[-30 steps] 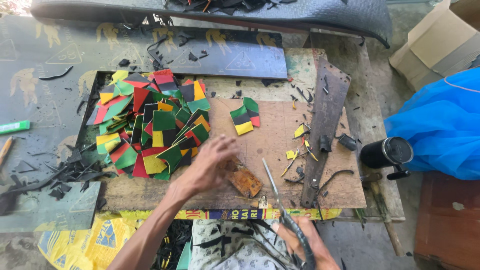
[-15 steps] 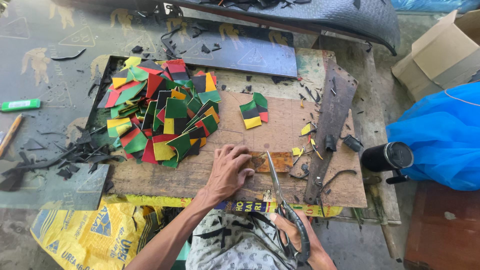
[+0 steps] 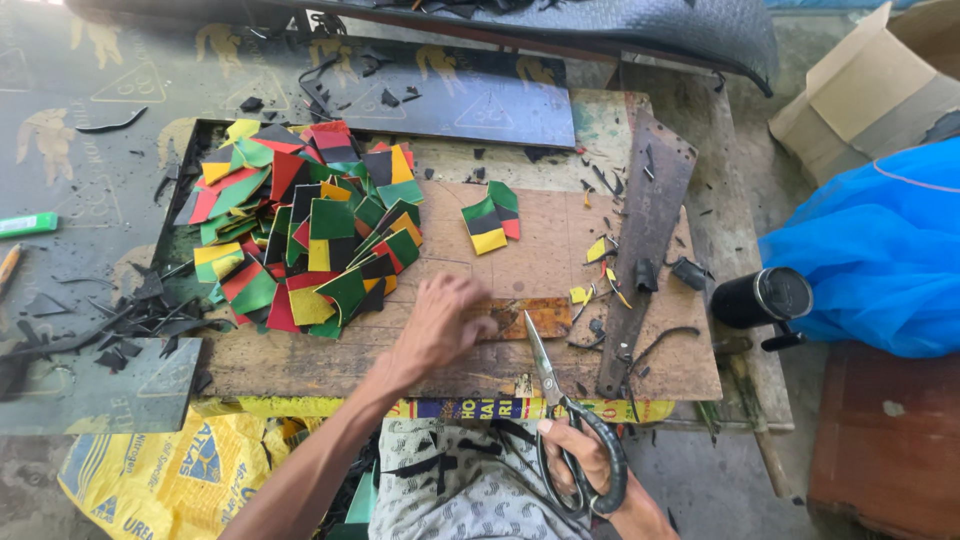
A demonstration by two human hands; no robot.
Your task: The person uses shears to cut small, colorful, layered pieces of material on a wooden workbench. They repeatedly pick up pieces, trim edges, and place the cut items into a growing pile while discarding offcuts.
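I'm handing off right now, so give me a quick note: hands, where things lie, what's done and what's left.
Left hand: flat on the board, touching an orange piece.
Right hand: gripping scissors, blades pointing at that piece.
Done: a big pile of cut pieces at board's left; a few more pieces apart at centre.
Left: the orange piece looks uncut; small scraps lie beside it.

A flat brown piece (image 3: 528,317) is pressed against the wooden tabletop (image 3: 520,260) by the left hand (image 3: 440,325), fingers spread. Black-handled scissors (image 3: 565,425) are held in the grip of the right hand (image 3: 580,462), blades pointing toward the brown piece. A heap of red, green, yellow and black cut pieces (image 3: 300,230) is piled to the left, and a black cylindrical flask (image 3: 760,298) is seen at the right.
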